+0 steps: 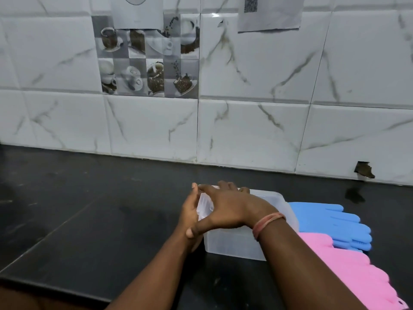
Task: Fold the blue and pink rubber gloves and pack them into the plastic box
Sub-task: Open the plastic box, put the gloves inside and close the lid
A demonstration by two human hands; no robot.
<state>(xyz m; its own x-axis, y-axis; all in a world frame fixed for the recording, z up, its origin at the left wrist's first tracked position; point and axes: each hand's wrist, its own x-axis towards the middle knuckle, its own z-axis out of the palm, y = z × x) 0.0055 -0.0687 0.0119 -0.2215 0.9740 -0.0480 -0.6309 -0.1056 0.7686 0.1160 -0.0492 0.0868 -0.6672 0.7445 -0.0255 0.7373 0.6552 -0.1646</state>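
Translucent rectangular plastic box [237,245] was clamped by both hands, left hand [190,215] and right hand [230,209]; blue rubber gloves [335,222] and pink rubber gloves [357,274] lay rightward, nearer the right hand.

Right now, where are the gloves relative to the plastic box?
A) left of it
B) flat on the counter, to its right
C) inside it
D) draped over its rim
B: the blue gloves and pink gloves lie flat on the dark counter right of the plastic box, while both hands are at the box.

The pink glove [357,276] runs off the frame's lower-right edge (cuff cut off).
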